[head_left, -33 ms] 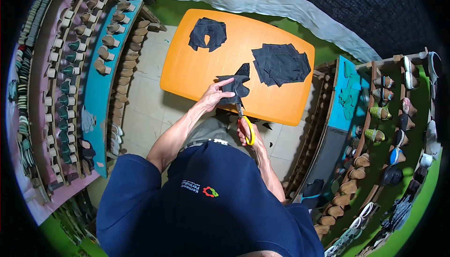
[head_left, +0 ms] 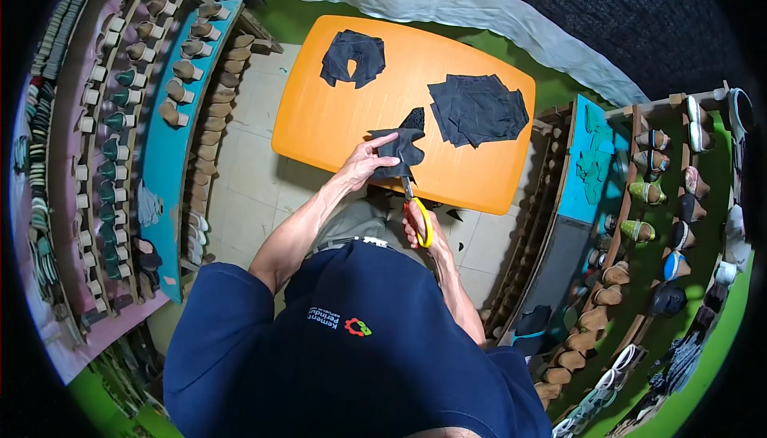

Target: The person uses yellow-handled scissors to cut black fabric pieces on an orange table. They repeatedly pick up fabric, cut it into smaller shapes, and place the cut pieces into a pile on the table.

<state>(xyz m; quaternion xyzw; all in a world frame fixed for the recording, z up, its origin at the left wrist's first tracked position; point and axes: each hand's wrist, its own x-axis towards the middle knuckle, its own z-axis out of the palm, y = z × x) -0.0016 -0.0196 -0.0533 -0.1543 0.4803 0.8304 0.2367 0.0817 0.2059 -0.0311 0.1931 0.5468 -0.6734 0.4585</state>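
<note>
My left hand [head_left: 361,165] holds a black sheet piece [head_left: 406,153] at the near edge of the orange table [head_left: 319,122]. Its thumb and a stretched finger lie across the top of the piece; the other fingers are mostly hidden. Closed round the yellow handles of a pair of scissors [head_left: 426,229] is my right hand [head_left: 415,225], just off the table's edge. The scissor blades point away from me and meet the near edge of the piece, their tips partly covered by it. Beyond it lies a small dark textured scrap [head_left: 414,118], partly overlapped.
A stack of black cut pieces [head_left: 479,109] lies on the table's right side, and a smaller black pile [head_left: 353,59] at far left. Racks of shoe lasts [head_left: 184,71] stand on my left. On my right are shelves with shoes [head_left: 649,193]. Dark scraps [head_left: 455,214] show below the table edge.
</note>
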